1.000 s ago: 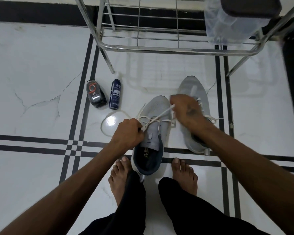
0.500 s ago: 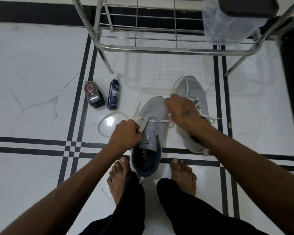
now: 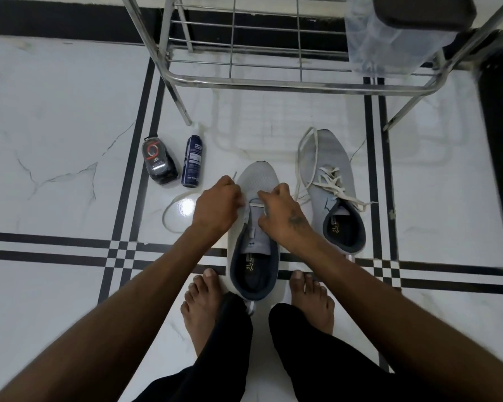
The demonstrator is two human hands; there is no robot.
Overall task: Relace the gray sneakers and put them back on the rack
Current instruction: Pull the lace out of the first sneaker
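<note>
Gray mesh sneakers with dark collars are the work here, and the near sneaker (image 3: 254,242) stands toe-forward on the white tiled floor (image 3: 55,126), heel between the person's bare feet; it serves as the landmark. Well to its left lie a dark shoe-polish sponge in a clear pack (image 3: 159,161) and a navy spray can (image 3: 192,161), and just left of its toe a loose loop of flat white lace (image 3: 169,216) trails on the tile. At its left eyelets the left hand (image 3: 215,207) pinches that lace; at its right eyelets the right hand (image 3: 279,213) curls round the other run, one bar (image 3: 256,203) already crossing the tongue. The lace looks limp and light, best taken near its stiff tip; the shoe seems soft-sided and light, so the heel collar or sole edge would suit for lifting. Right of the landmark sits the second gray sneaker (image 3: 331,192), loosely laced. Beyond the landmark stands the steel wire rack (image 3: 273,82), its upper part cut off. Fingertips, eyelets and the lace tips are hidden by the knuckles.
</note>
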